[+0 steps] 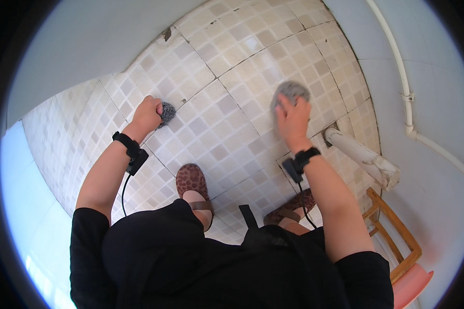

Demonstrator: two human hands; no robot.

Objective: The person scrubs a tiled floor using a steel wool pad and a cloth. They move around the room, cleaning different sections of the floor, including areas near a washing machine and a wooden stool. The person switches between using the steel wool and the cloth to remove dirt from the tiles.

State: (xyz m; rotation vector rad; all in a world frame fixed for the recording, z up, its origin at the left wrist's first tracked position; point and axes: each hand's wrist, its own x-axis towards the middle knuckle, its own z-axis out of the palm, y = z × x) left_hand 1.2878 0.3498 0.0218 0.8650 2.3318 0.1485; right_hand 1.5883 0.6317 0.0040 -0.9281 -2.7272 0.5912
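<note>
My left hand (149, 114) is closed on a dark grey scouring pad (167, 115), which looks like wire wool, low over the tiled floor (216, 116). My right hand (294, 117) presses a grey cloth (292, 90) on the tiles farther right, its fingers bent over the near part of it. The cloth and fingers are a little blurred. Each wrist bears a black strap with a small cabled box. Whether the scouring pad touches the floor I cannot tell.
A short white pipe (361, 156) rises from a broken hole in the floor at the right. Beyond it stand a wooden frame (400, 239) and a pink plastic basin (411, 287). A thin white pipe (404, 77) runs along the right wall. A pale panel (81, 38) borders the floor at upper left.
</note>
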